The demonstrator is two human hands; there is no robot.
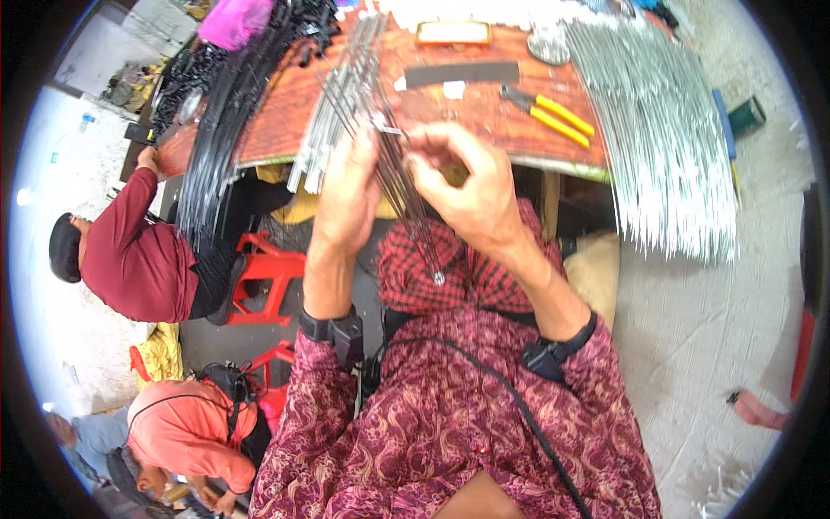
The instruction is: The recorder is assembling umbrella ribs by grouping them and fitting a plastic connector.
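A bundle of thin dark metal rods (pixel 405 195) slants over my lap, its lower end showing a small round silver piece (pixel 439 278). My left hand (pixel 347 186) is closed around the upper part of these rods. Beside it, my right hand (pixel 471 186) has its thumb and forefinger curled together near the rods; whatever lies between the fingertips is too small to make out. Between the two hands, a short whitish piece (pixel 388 131) sits at the rods. Motion blurs the upper rod ends.
Yellow-handled pliers (pixel 553 117) and a dark flat bar (pixel 462 73) lie on the reddish wooden table (pixel 484 121). Silver rods (pixel 661 147) overhang its right edge; black rods (pixel 220 156) and paler rods (pixel 346 82) lie left. People sit at left, near a red stool (pixel 264 281).
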